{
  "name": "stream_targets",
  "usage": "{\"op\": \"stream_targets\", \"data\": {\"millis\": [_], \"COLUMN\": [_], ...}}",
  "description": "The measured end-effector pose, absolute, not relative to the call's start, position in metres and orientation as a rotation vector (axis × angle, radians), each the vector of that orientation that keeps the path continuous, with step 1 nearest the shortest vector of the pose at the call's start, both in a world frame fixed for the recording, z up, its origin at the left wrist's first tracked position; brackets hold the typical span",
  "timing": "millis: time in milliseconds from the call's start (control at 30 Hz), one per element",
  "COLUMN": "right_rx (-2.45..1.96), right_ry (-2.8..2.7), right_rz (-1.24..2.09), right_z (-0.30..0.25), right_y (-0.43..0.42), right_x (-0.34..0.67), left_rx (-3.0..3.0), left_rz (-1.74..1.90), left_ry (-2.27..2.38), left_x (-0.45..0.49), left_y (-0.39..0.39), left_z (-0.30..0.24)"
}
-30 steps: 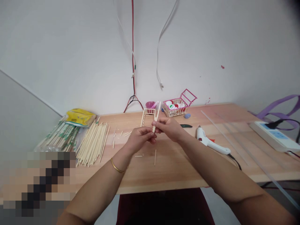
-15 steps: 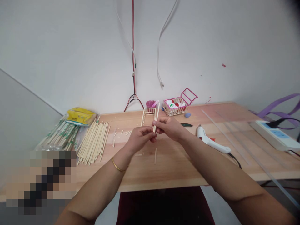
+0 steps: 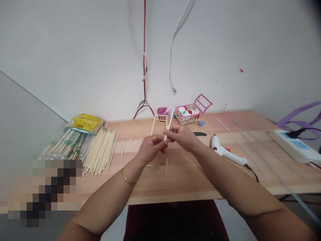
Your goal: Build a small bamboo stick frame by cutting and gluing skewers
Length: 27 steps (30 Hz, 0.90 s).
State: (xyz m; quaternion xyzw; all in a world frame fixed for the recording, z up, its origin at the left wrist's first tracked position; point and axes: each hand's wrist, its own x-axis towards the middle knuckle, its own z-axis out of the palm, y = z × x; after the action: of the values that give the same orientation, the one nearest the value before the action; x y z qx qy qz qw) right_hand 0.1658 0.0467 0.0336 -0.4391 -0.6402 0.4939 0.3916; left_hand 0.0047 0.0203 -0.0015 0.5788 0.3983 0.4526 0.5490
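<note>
My right hand (image 3: 177,135) pinches a thin pale wooden stick (image 3: 171,117) between thumb and fingers; the stick points up and leans to the right. My left hand (image 3: 155,145) is closed, its fingertips at the stick's lower end, close against the right fingers. Just beyond both hands is a small frame of wooden sticks (image 3: 161,117), its near part hidden behind them. Whether the hands touch the frame, I cannot tell. One loose short stick (image 3: 167,166) lies on the wooden table (image 3: 180,187) below the hands.
To the left are a pile of sticks (image 3: 101,152), packaged sticks (image 3: 64,144) and a yellow packet (image 3: 87,123). A pink-edged stick basket (image 3: 189,113) with bottle caps and a purple cup (image 3: 162,111) stand behind. Rightward lie a glue gun (image 3: 228,154), clear rods and a power strip (image 3: 296,145).
The held stick's upper end has tilted to the right. Both hands stay close together in nearly the same place, and the view has shifted slightly.
</note>
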Motion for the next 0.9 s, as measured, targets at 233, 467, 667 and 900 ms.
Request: {"op": "stream_targets", "data": {"millis": [233, 467, 667, 900], "right_rx": [-1.072, -1.130, -1.153, -1.136], "right_ry": [-1.611, -1.693, -1.691, -1.687], "right_rz": [1.415, 1.307, 1.296, 1.330], "right_z": [0.030, 0.038, 0.040, 0.041], "right_y": [0.049, 0.045, 0.044, 0.045], "right_x": [0.171, 0.170, 0.172, 0.172], "left_rx": [1.591, 1.372, 1.099, 1.140], "left_rz": [1.051, 0.977, 0.895, 0.905], "left_ry": [1.005, 0.887, 0.728, 0.771], "left_x": [0.003, 0.001, -0.003, -0.001], "left_y": [0.016, 0.021, 0.024, 0.022], "left_z": [0.006, 0.002, 0.000, 0.002]}}
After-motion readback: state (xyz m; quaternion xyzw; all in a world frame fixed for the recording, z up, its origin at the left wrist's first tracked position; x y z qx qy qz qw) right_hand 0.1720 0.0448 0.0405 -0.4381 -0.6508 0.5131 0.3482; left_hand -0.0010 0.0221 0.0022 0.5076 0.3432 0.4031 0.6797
